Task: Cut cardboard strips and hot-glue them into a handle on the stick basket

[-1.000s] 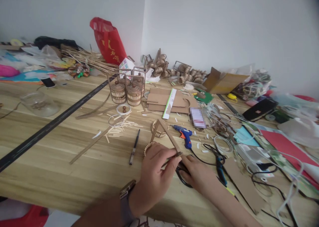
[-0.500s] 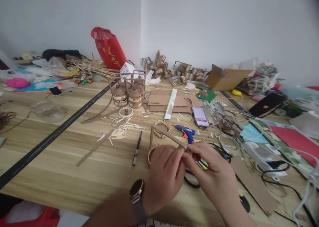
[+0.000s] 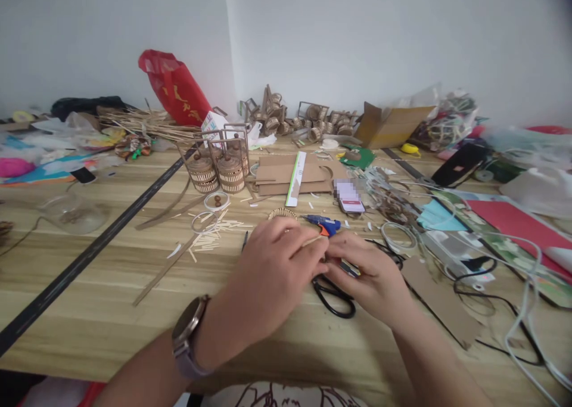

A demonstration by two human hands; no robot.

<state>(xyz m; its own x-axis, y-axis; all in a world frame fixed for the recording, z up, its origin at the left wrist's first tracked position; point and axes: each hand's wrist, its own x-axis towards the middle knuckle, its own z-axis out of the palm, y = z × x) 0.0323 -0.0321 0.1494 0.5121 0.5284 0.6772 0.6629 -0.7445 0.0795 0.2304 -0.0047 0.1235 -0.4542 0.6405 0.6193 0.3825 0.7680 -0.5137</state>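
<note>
My left hand (image 3: 277,264), with a watch on its wrist, is closed with its fingers bent over a thin brown strip (image 3: 313,240). Only a sliver of the strip shows. My right hand (image 3: 373,276) meets it from the right, thumb and fingers pinched at the same spot; the strip's end there is hidden. Just behind the left hand is the rim of a small slatted ring (image 3: 282,213), partly covered. A blue glue gun (image 3: 326,223) lies beyond the fingers. Black-handled scissors (image 3: 336,300) rest under the right hand, near a yellow-and-black tool (image 3: 350,268).
Lidded miniature baskets in frames (image 3: 231,174) stand at the back left, near scattered light sticks (image 3: 214,237). Cardboard sheets (image 3: 272,171) with a green-edged strip on top lie centrally. A phone (image 3: 349,196), white cable loops (image 3: 399,235) and a cardboard piece (image 3: 440,300) lie right.
The view has shifted right and my hands sit higher and closer together. The bent brown strip that stood out above the left hand is now mostly hidden; the scissors' handles show more.
</note>
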